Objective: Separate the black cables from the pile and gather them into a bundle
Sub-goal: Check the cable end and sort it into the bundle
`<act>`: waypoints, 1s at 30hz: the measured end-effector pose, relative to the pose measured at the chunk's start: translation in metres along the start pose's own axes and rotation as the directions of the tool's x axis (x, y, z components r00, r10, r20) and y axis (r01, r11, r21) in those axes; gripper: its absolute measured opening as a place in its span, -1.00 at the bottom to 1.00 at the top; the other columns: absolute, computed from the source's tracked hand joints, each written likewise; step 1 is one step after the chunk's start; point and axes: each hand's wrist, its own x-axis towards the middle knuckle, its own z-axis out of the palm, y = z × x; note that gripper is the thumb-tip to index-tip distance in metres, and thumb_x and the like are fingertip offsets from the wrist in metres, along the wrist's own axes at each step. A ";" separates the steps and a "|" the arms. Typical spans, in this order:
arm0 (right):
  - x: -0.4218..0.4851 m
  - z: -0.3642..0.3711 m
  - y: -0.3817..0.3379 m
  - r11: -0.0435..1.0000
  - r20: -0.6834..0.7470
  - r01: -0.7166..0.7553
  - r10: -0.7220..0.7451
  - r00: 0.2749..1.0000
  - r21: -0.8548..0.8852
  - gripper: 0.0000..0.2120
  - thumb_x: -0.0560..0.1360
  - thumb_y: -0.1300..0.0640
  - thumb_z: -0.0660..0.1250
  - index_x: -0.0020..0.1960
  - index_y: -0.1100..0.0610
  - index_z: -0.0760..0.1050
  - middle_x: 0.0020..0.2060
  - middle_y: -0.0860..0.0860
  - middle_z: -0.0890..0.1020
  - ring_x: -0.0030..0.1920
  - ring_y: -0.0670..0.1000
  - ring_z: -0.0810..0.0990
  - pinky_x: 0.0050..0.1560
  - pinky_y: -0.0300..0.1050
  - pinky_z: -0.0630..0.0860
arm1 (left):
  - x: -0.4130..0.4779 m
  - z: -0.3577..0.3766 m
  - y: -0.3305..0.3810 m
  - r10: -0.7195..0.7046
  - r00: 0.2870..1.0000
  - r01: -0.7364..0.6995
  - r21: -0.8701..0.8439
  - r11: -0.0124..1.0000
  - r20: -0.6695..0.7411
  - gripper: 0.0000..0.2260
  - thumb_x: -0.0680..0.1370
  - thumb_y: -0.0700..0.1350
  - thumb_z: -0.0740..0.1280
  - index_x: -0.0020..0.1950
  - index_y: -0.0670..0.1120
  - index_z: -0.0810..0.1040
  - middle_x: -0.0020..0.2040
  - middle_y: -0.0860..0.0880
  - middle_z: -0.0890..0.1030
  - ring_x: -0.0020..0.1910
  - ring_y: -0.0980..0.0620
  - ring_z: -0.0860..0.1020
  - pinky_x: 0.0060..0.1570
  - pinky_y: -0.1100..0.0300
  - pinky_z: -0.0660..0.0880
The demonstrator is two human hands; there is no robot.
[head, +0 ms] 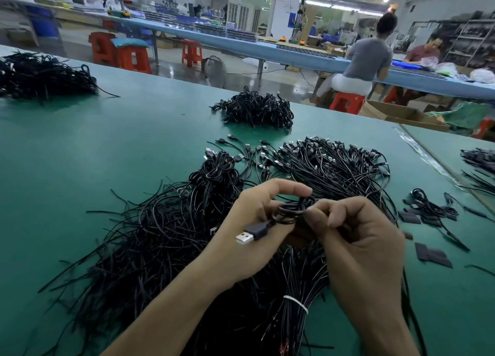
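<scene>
Left hand [254, 221] curled, thumb and forefinger round a coiled cable [290, 211]. Right hand [361, 243] close beside it, fingers bent, pinching the same coil. Backs face upward.

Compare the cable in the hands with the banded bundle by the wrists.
The held cable is one small coil; the banded bundle is many straight cables. The left hand and right hand grip the held cable; the banded bundle lies on the table. Both are black.
</scene>
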 end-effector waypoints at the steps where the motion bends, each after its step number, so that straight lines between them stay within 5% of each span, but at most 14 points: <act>1: 0.001 -0.001 0.000 1.000 0.002 -0.004 0.004 1.000 0.009 -0.68 0.43 0.32 0.44 -0.33 0.03 0.39 -0.27 0.00 0.68 -0.27 -0.13 0.64 -0.22 -0.30 0.60 | -0.001 0.001 0.000 -0.004 1.000 0.004 0.014 1.000 -0.002 -0.67 0.58 -0.43 0.28 0.21 -0.08 0.57 -0.05 -0.19 0.68 -0.07 -0.12 0.70 -0.03 0.02 0.66; 4: 0.002 -0.005 -0.003 0.997 0.019 -0.049 0.048 0.999 0.053 -0.80 0.36 0.13 0.44 -0.33 -0.01 0.43 -0.28 -0.01 0.68 -0.27 -0.15 0.64 -0.21 -0.35 0.57 | -0.001 0.001 0.003 -0.064 0.998 0.063 -0.038 0.997 -0.011 -0.65 0.61 -0.39 0.21 0.18 -0.03 0.63 0.00 -0.14 0.70 0.00 -0.12 0.69 0.01 -0.06 0.64; 8: 0.003 -0.009 -0.001 0.988 0.084 -0.107 0.097 0.992 0.115 -0.82 0.33 0.16 0.45 -0.31 -0.03 0.48 -0.28 0.02 0.69 -0.29 -0.12 0.66 -0.23 -0.35 0.57 | -0.001 -0.005 0.011 -0.192 0.979 0.202 -0.210 0.957 0.066 -0.74 0.56 0.09 0.30 0.15 0.04 0.65 0.00 -0.14 0.71 -0.01 -0.15 0.67 0.00 -0.06 0.57; 12: 0.002 -0.009 0.005 0.988 0.077 -0.131 0.125 0.989 0.080 -0.68 0.38 0.34 0.49 -0.31 -0.02 0.49 -0.30 0.01 0.68 -0.26 -0.13 0.65 -0.22 -0.36 0.54 | -0.004 -0.002 0.010 -0.029 0.998 0.030 -0.023 0.999 0.058 -0.63 0.44 -0.22 0.53 0.19 0.06 0.58 -0.08 -0.04 0.72 -0.10 0.03 0.67 -0.05 0.24 0.57; 17: 0.002 -0.009 0.004 0.933 0.126 -0.245 0.219 0.968 0.264 -0.84 0.26 0.15 0.50 -0.33 -0.02 0.53 -0.34 0.00 0.66 -0.32 -0.14 0.61 -0.28 -0.35 0.52 | -0.003 -0.008 0.011 0.078 0.996 -0.084 0.213 0.973 0.038 -0.31 0.43 -0.24 0.55 0.44 0.20 0.38 0.03 0.12 0.71 0.00 0.13 0.67 0.08 0.36 0.49; 21: 0.002 -0.010 0.000 0.903 0.200 -0.301 0.248 0.948 0.306 -0.85 0.20 0.10 0.54 -0.32 -0.02 0.57 -0.34 0.02 0.65 -0.34 -0.13 0.59 -0.30 -0.34 0.51 | -0.005 -0.015 0.017 0.138 0.990 -0.122 0.463 0.878 -0.001 -0.46 0.37 -0.07 0.60 0.29 0.25 0.56 -0.03 0.24 0.62 -0.08 0.27 0.50 -0.03 0.43 0.35; 27: 0.005 -0.013 -0.003 0.973 0.146 -0.184 0.164 0.976 0.141 -0.80 0.20 0.10 0.54 -0.19 0.02 0.62 -0.30 0.06 0.69 -0.28 -0.06 0.67 -0.25 -0.30 0.57 | -0.007 -0.012 0.021 0.196 0.978 -0.127 0.540 0.832 -0.072 -0.81 0.40 0.06 0.55 0.00 0.23 0.69 -0.42 0.15 0.37 -0.43 0.20 0.33 -0.39 0.40 0.26; 30: 0.005 -0.016 -0.004 0.982 0.137 -0.160 0.146 0.980 0.102 -0.82 0.23 0.11 0.54 -0.19 0.04 0.62 -0.28 0.07 0.70 -0.26 -0.05 0.68 -0.25 -0.30 0.58 | -0.009 -0.009 0.024 0.172 0.983 -0.108 0.564 0.819 -0.061 -0.85 0.44 0.07 0.52 0.00 0.24 0.69 -0.40 0.17 0.52 -0.44 0.21 0.43 -0.40 0.41 0.36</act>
